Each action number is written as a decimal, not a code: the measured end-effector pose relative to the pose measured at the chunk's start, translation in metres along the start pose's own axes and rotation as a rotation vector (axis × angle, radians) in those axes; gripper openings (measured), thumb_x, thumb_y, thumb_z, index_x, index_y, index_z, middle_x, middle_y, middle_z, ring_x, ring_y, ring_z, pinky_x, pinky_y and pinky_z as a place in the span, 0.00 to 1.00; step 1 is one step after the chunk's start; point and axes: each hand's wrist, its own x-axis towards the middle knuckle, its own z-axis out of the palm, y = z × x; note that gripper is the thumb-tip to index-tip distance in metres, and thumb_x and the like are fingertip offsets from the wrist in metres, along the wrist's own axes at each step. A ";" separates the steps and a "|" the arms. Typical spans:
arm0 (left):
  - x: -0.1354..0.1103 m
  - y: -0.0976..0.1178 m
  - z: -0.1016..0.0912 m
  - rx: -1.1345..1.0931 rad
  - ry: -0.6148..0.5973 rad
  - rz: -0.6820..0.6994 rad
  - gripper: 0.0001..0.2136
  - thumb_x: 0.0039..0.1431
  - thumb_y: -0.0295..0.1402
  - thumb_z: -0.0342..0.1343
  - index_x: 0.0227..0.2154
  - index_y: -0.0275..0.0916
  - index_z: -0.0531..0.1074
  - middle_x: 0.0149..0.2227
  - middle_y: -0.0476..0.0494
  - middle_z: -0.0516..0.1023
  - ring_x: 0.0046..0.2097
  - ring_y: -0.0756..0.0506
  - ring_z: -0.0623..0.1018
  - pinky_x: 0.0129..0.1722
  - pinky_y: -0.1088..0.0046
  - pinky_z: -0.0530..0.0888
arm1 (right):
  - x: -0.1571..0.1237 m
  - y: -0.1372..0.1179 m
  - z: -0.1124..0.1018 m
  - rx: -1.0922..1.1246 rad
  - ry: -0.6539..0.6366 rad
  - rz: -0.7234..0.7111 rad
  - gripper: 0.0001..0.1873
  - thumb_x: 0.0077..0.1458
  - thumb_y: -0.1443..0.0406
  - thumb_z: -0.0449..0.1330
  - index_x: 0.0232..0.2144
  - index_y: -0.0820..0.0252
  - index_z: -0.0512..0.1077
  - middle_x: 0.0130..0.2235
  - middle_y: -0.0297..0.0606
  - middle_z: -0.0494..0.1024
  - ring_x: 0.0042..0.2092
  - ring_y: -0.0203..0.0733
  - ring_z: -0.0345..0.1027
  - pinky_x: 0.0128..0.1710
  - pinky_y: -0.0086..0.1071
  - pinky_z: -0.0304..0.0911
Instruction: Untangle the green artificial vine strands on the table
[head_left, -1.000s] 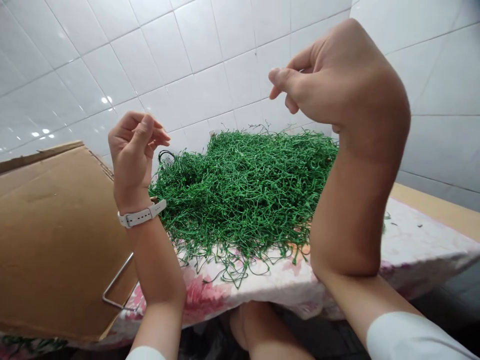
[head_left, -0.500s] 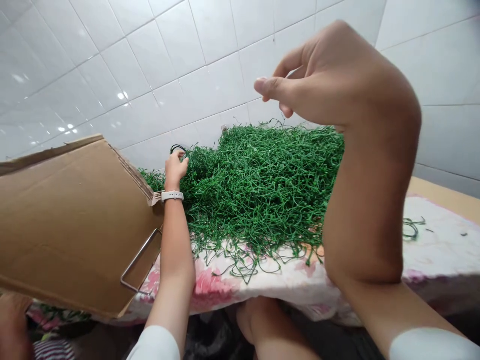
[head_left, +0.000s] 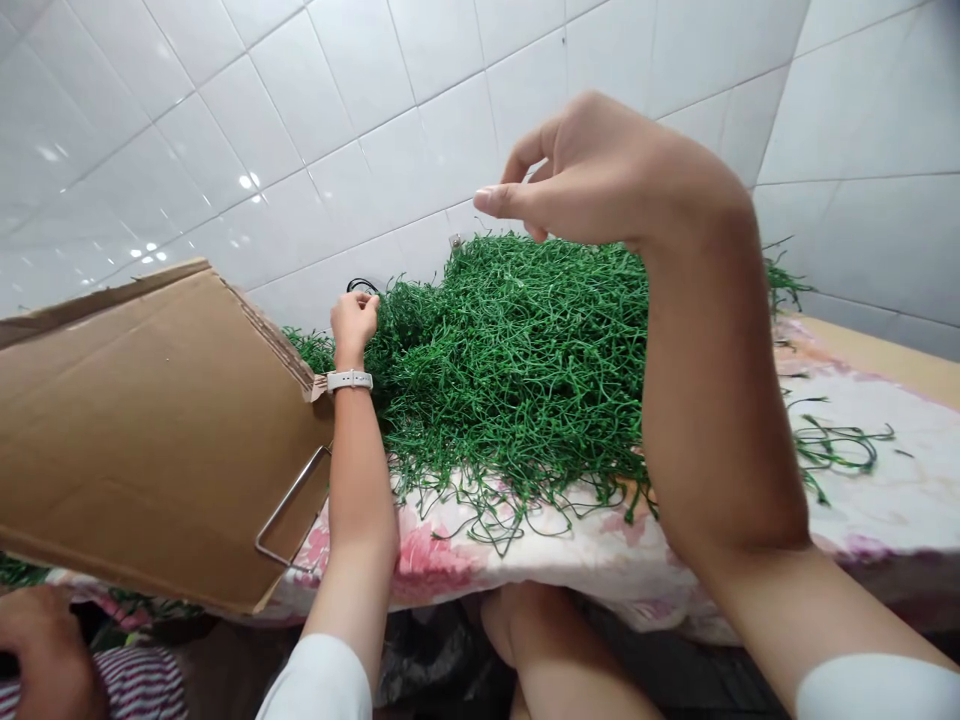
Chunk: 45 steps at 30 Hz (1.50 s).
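A big tangled heap of thin green strands [head_left: 517, 370] lies on a table covered with a flowered cloth [head_left: 862, 500]. My left hand [head_left: 354, 320], with a white watch on the wrist, reaches into the heap's far left edge, its fingers curled closed on the strands. My right hand [head_left: 592, 180] is raised above the heap, thumb and fingers pinched together; what they hold is too thin to make out.
A brown cardboard sheet [head_left: 142, 430] with a metal wire handle [head_left: 289, 505] leans at the left over the table edge. A small coil of green strands [head_left: 836, 445] lies apart at the right. Another person's hand [head_left: 37, 640] and striped sleeve show at bottom left. White tiled wall behind.
My left hand has gone from raised near me down and forward into the heap's left edge. My right hand stayed raised, drifting slightly left and lower. The view has shifted right.
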 end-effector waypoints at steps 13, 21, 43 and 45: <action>-0.001 0.035 -0.015 -1.016 -0.167 0.219 0.09 0.64 0.39 0.64 0.31 0.42 0.74 0.42 0.43 0.85 0.46 0.47 0.84 0.48 0.71 0.78 | 0.011 -0.003 0.026 -0.141 -0.256 0.002 0.17 0.60 0.51 0.63 0.32 0.58 0.79 0.24 0.36 0.73 0.25 0.38 0.61 0.28 0.36 0.51; -0.023 0.068 -0.034 -1.041 -0.303 0.504 0.12 0.61 0.45 0.65 0.29 0.43 0.78 0.39 0.48 0.85 0.56 0.41 0.82 0.58 0.62 0.78 | 0.027 0.008 0.061 -0.042 -0.216 -0.067 0.22 0.57 0.50 0.66 0.48 0.56 0.79 0.43 0.46 0.82 0.41 0.49 0.73 0.37 0.37 0.62; -0.045 0.101 -0.032 -0.705 -0.397 0.590 0.10 0.61 0.40 0.67 0.32 0.39 0.77 0.29 0.51 0.73 0.30 0.54 0.75 0.33 0.76 0.75 | 0.019 0.012 0.041 0.251 -0.129 -0.183 0.20 0.59 0.54 0.63 0.18 0.52 0.66 0.20 0.31 0.64 0.24 0.36 0.54 0.25 0.32 0.45; -0.045 0.099 -0.036 -0.708 -0.385 0.583 0.11 0.59 0.39 0.69 0.31 0.39 0.76 0.28 0.51 0.72 0.29 0.54 0.74 0.33 0.75 0.75 | 0.019 0.014 0.040 0.307 -0.125 -0.159 0.17 0.57 0.56 0.65 0.20 0.52 0.70 0.20 0.30 0.65 0.23 0.35 0.55 0.24 0.31 0.46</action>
